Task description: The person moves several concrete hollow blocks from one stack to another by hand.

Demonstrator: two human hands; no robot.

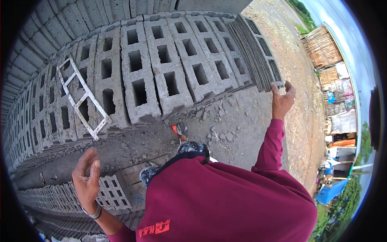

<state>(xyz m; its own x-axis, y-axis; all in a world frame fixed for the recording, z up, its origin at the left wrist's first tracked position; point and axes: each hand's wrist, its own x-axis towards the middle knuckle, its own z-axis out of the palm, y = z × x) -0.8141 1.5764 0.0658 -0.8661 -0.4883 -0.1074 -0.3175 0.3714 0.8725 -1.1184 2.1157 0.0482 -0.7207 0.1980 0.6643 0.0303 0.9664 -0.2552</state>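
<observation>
My left hand (86,177) is raised at the lower left, with thumb and fingers apart and nothing in it. A watch is on its wrist. Beyond its fingertips, a whitish ladder-shaped frame (86,96) with rectangular openings lies slanted across a row of grey hollow concrete blocks (151,86). My right hand (283,101) reaches out on the right, its thumb and fingers parted with a gap between them. It is at the near corner of a stack of thin dark-grey frames (252,54) at the row's right end; whether a fingertip touches it I cannot tell.
More concrete blocks (76,16) are stacked along the far side. Another low row of blocks (76,195) stands behind my left hand. Rubble (221,135) litters the ground near my feet. To the right are a dirt strip (304,133) and shacks with a blue tarp (332,191).
</observation>
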